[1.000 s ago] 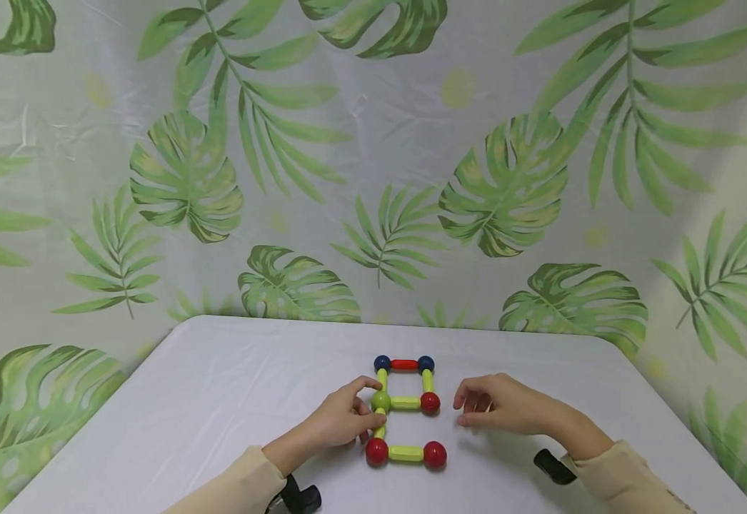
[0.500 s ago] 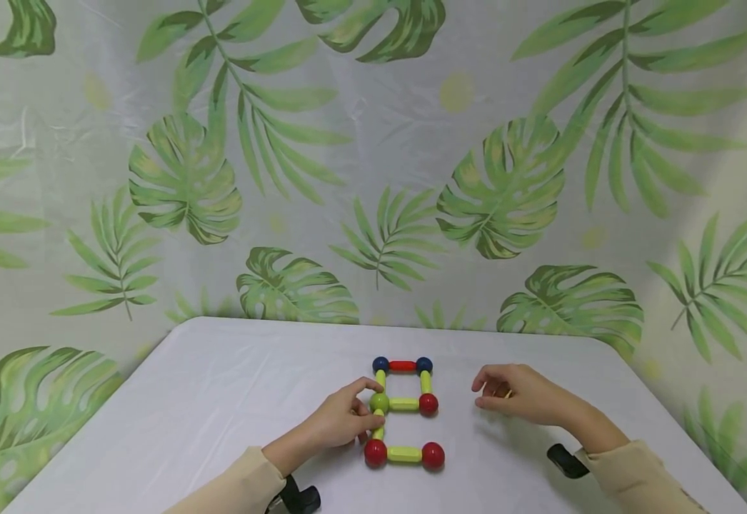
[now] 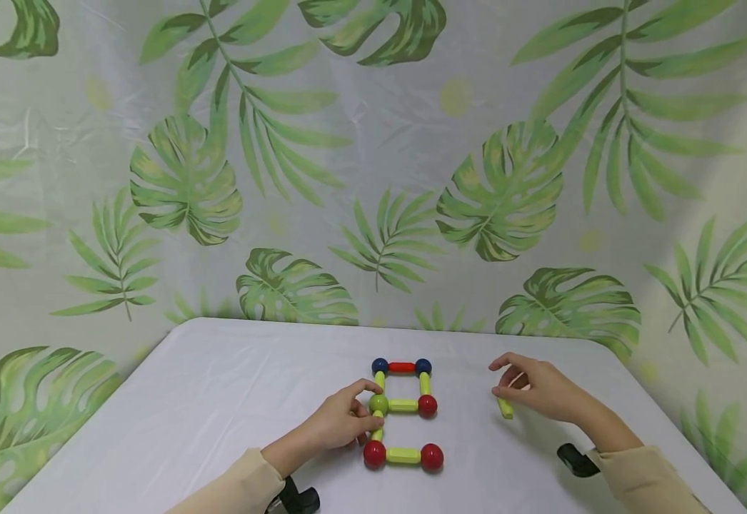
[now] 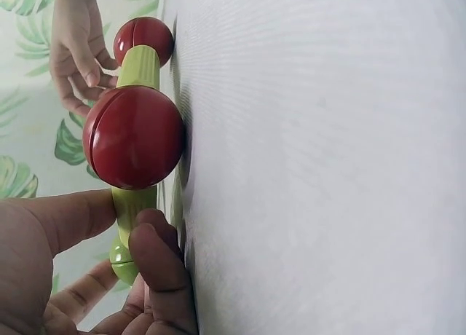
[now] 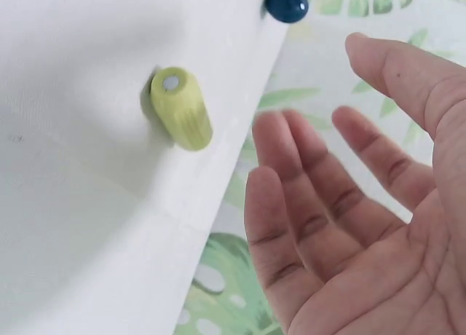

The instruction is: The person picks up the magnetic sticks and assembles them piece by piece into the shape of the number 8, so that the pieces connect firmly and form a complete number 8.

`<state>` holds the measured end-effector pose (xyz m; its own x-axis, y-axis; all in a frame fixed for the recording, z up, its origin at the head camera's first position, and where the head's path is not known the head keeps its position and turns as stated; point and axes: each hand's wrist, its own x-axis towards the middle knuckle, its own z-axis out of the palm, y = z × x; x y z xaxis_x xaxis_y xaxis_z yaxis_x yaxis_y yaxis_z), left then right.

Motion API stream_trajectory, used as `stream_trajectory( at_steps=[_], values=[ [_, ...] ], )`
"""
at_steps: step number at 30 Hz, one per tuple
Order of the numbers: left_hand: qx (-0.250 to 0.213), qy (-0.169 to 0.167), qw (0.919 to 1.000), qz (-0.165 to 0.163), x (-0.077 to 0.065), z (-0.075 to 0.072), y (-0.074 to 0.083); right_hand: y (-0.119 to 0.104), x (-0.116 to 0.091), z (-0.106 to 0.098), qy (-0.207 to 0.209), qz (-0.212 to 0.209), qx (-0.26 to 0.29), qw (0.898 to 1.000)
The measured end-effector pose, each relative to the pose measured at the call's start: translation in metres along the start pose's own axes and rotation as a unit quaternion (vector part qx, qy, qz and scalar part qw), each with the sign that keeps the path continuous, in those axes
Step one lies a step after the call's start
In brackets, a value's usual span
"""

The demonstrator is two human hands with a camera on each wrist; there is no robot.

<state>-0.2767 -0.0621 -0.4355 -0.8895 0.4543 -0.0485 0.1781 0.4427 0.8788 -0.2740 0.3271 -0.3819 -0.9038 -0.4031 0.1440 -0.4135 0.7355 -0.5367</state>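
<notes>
A flat frame of magnetic rods and balls lies on the table. My left hand point(image 3: 346, 417) pinches its left-side yellow-green rod point(image 4: 131, 210) between thumb and fingers. That rod joins a green ball point(image 3: 378, 405) to a red ball point(image 4: 135, 137). To the right of the frame, my right hand point(image 3: 537, 389) hovers with fingers relaxed and holds nothing. Below its fingertips a loose yellow-green rod point(image 5: 182, 109) lies on the table, apart from the fingers in the right wrist view; its end shows a silvery disc.
The frame's far side has two blue balls point(image 3: 423, 367) joined by a red rod point(image 3: 402, 368). At its near right corner sits another red ball point(image 3: 432, 457). A white cloth covers the table point(image 3: 251, 371), and a leaf-print curtain point(image 3: 373, 143) hangs behind.
My right hand has moved right and away from the frame, and has let go of a yellow-green rod, now on the table. My left hand keeps its pinch in place.
</notes>
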Motion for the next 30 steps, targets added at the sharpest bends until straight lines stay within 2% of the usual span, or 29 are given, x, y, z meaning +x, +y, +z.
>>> stream_trajectory(
  at_steps=[5, 10, 17, 22, 30],
  values=[
    [0.0, 0.003, 1.0, -0.005, -0.001, 0.001, 0.0, 0.011, -0.003, -0.002, 0.016, 0.035, -0.006, 0.999],
    [-0.001, 0.005, 1.0, -0.004, -0.001, 0.001, -0.001, 0.021, -0.005, -0.003, 0.022, 0.097, -0.003, 0.995],
    [-0.007, 0.005, 1.0, -0.005, -0.001, 0.001, -0.001, 0.031, -0.006, -0.001, -0.002, 0.166, 0.033, 0.986],
    [-0.01, 0.003, 0.9999, -0.009, -0.002, 0.001, 0.0, 0.035, -0.006, 0.008, -0.006, 0.188, 0.065, 0.98],
    [-0.013, 0.004, 0.9999, -0.008, -0.002, 0.001, 0.002, 0.034, -0.006, 0.015, -0.004, 0.195, 0.082, 0.977]
  ],
)
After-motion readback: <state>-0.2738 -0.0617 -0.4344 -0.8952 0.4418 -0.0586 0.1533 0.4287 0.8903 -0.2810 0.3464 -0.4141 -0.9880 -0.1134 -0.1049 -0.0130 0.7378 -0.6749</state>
